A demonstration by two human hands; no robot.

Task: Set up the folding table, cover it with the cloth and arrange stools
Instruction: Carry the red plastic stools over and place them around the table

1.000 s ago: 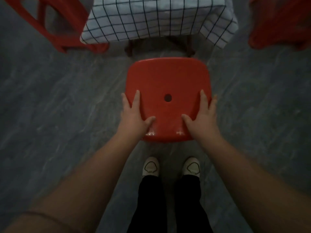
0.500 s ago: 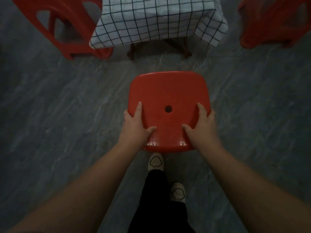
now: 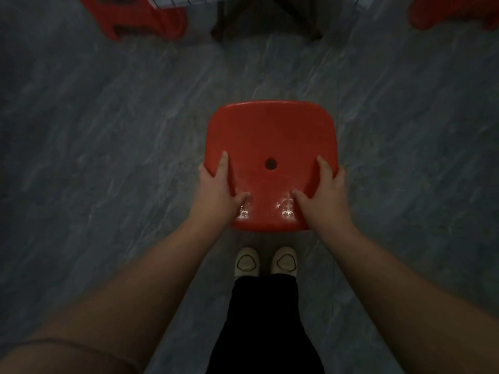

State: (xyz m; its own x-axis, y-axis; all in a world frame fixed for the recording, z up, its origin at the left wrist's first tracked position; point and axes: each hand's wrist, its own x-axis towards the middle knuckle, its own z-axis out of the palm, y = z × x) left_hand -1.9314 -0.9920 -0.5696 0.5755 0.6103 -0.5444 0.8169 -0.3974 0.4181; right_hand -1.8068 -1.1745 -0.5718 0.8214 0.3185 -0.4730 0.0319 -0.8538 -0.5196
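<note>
Now, left hand (image 3: 216, 191): grips the left rear edge of the seat, thumb on top, index finger laid along it, remaining fingers curled over the rim.
Right hand (image 3: 325, 197): mirrors this on the right rear edge, thumb on top, fingers wrapped over the rim.
Arms: both extended forward and down.
Red stool (image 3: 270, 130): ahead of the white shoes (image 3: 247, 261), over the grey floor (image 3: 108, 130); floor contact cannot be told.
Checked cloth (image 3: 172, 0): hem only, at the top edge, above the dark legs of the surface (image 3: 220, 20).
Change: grip unchanged; stool further from the surface than 0.5 s ago; feet, then staggered, side by side.
</note>
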